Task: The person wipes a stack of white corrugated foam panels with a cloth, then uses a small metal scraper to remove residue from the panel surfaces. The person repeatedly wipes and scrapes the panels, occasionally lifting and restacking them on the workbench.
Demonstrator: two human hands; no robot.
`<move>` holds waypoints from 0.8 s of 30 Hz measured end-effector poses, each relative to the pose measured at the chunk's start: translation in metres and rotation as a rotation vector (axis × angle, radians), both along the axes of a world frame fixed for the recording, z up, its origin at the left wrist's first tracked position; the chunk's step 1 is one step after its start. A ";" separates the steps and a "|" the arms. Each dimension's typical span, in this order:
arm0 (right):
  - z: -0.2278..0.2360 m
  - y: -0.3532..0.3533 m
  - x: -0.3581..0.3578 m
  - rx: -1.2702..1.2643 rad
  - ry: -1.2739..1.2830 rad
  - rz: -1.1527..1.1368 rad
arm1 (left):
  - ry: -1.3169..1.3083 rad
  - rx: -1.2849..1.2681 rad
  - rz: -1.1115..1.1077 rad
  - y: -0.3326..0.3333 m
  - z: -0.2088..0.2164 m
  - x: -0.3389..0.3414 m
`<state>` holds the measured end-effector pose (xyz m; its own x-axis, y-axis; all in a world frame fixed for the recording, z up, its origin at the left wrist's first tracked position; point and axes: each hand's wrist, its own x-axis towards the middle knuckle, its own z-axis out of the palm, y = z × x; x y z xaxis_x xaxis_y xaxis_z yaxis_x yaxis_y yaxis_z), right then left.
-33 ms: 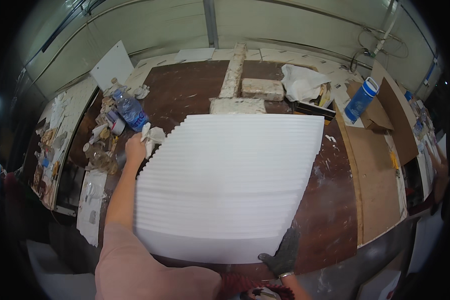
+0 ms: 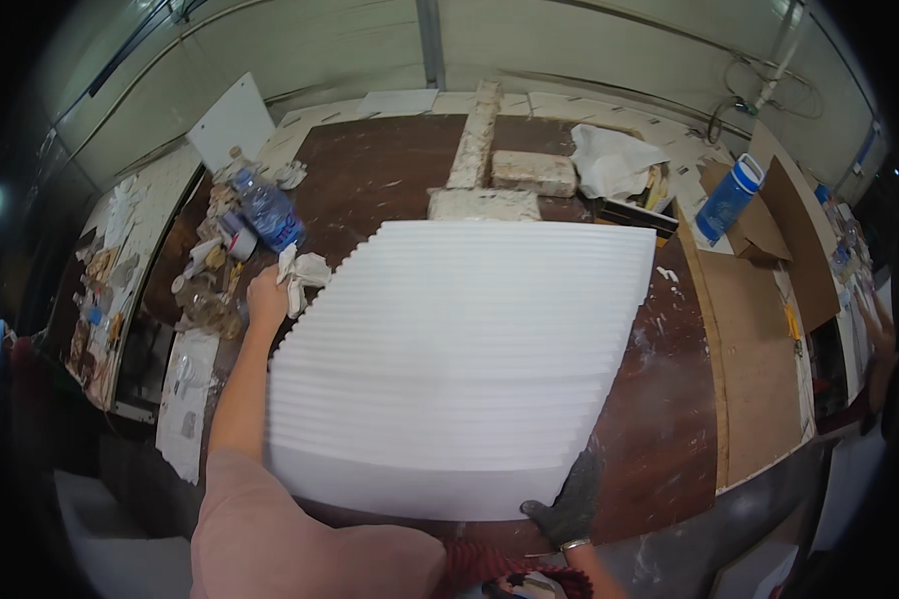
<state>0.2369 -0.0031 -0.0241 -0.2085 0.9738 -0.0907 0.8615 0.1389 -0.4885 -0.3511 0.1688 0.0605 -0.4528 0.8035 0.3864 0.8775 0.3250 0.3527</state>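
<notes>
A staggered stack of white foam sheets [image 2: 459,359] lies flat on the brown counter [image 2: 669,419], covering most of its middle, each sheet's edge stepped back from the one beneath. The sheets look light and fairly stiff but easy to dent or snap, so they are best gripped at opposite edges with flat palms rather than fingertips.

The left hand [image 2: 267,299] rests on the far-left edge of the stack, fingers curled over it. The right hand [image 2: 572,499], in a dark glove, presses against the near-right corner with its fingers together.

Just left of the stack sit a crumpled white rag [image 2: 305,275] and a clear plastic bottle [image 2: 267,210] lying tilted; its contents cannot be made out. Beyond, a blue tumbler [image 2: 729,198] stands on cardboard, lid on.
</notes>
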 end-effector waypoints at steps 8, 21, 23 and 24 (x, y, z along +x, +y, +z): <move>-0.009 -0.011 0.001 0.041 -0.059 -0.031 | 0.218 0.031 0.066 -0.108 0.004 -0.038; -0.048 -0.019 0.016 0.209 -0.088 -0.045 | -0.602 0.006 -0.155 -0.170 0.007 -0.045; -0.052 -0.019 0.017 0.215 -0.096 -0.048 | -0.739 0.017 -0.119 -0.208 0.005 -0.052; -0.053 -0.019 0.017 0.218 -0.097 -0.049 | -0.843 -0.005 -0.078 -0.228 0.003 -0.054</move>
